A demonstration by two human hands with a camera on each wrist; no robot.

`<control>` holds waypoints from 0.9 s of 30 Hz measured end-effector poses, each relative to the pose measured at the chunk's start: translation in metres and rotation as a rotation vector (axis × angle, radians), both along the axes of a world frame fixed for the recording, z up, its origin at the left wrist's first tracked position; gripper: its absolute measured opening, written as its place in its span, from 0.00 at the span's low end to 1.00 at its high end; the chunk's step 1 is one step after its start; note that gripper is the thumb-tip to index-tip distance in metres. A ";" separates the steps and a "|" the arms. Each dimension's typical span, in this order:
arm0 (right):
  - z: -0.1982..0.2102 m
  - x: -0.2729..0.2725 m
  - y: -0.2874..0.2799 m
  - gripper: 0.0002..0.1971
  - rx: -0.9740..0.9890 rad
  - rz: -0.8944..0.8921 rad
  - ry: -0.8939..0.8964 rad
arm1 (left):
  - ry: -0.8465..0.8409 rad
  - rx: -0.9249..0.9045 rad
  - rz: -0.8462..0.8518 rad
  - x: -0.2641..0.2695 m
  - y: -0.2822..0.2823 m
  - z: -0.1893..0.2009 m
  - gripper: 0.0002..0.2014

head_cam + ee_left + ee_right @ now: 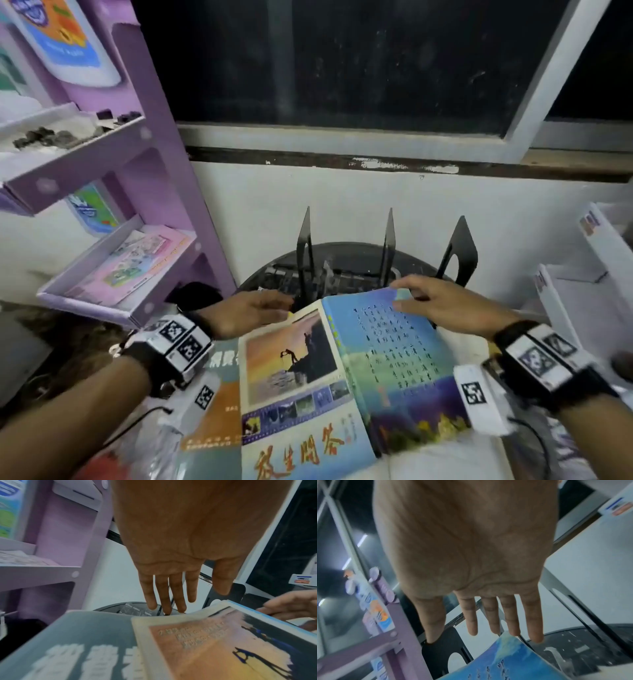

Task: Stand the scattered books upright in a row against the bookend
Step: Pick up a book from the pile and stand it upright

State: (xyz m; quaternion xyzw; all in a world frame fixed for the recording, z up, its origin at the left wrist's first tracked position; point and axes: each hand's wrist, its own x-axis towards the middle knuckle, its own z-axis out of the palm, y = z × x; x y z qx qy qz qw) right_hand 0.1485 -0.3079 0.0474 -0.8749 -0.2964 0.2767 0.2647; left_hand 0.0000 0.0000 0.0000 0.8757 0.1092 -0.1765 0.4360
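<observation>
A book with a sunset cover [294,377] [214,642] lies flat in front of me, beside a blue book printed with columns of text [400,363] [505,660]. A grey and orange book [215,404] [77,642] lies partly under the sunset one. Three black bookends [306,253] [388,246] [460,253] stand upright behind them. My left hand [253,310] [178,601] reaches with straight fingers to the sunset book's far edge. My right hand [435,301] [488,615] is spread over the blue book's far corner, holding nothing.
The bookends stand on a round black table [342,270] against a white wall under a dark window. A purple shelf unit [137,192] with booklets stands at the left. White boxes [582,298] are stacked at the right.
</observation>
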 end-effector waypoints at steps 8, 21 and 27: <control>-0.024 0.020 0.029 0.28 -0.250 0.214 -0.198 | 0.033 0.115 -0.201 0.024 -0.020 -0.015 0.16; -0.018 0.002 0.029 0.18 -0.197 0.117 -0.381 | -0.377 0.139 -0.088 0.014 -0.033 -0.019 0.22; 0.000 -0.016 0.011 0.19 -0.014 0.012 -0.451 | -0.475 0.052 -0.040 0.004 -0.042 0.000 0.18</control>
